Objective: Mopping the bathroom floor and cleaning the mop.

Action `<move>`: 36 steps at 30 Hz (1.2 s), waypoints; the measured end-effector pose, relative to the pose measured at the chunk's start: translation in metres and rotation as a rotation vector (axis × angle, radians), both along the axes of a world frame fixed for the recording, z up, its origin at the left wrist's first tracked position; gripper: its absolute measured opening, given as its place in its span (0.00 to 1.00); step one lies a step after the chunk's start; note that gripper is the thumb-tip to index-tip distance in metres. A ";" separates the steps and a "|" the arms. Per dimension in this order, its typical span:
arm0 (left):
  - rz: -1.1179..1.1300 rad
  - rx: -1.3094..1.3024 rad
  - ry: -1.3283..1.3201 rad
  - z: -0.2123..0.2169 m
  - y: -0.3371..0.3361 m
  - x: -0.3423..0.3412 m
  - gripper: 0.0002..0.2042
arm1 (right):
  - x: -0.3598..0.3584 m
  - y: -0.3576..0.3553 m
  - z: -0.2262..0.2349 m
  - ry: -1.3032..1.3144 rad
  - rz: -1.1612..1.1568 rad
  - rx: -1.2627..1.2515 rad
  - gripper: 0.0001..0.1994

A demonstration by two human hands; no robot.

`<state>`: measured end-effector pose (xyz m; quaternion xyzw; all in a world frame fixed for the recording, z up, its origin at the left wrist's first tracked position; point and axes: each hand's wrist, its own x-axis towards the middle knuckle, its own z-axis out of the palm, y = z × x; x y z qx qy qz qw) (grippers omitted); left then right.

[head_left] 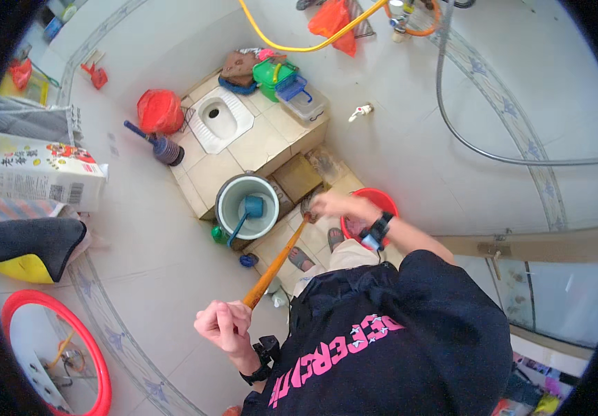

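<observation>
My left hand (224,324) is closed around the upper end of a long orange wooden handle (276,265). The handle slants down toward the tiled floor by the step. My right hand (333,205) grips the same handle lower down, near its far end, and a black wrist device sits on that arm. The working end of the handle is hidden behind my right hand. Just left of that hand stands a white bucket (224,201) holding a blue scoop (252,208). A red basin (380,199) lies right behind my right wrist.
A raised tiled platform holds a white squat toilet (220,118), a red bag (160,111), a dark plunger (163,148) and green and clear boxes (292,89). A yellow hose (292,47) and a grey hose (465,142) run along the wall. A red-rimmed mirror (91,353) leans at lower left.
</observation>
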<state>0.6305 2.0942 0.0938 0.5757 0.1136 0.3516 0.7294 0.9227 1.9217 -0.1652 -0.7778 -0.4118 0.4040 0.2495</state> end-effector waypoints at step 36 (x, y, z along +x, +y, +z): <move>0.662 0.006 0.162 -0.023 -0.011 0.056 0.18 | 0.343 -0.066 -0.112 -0.466 -0.681 -0.127 0.18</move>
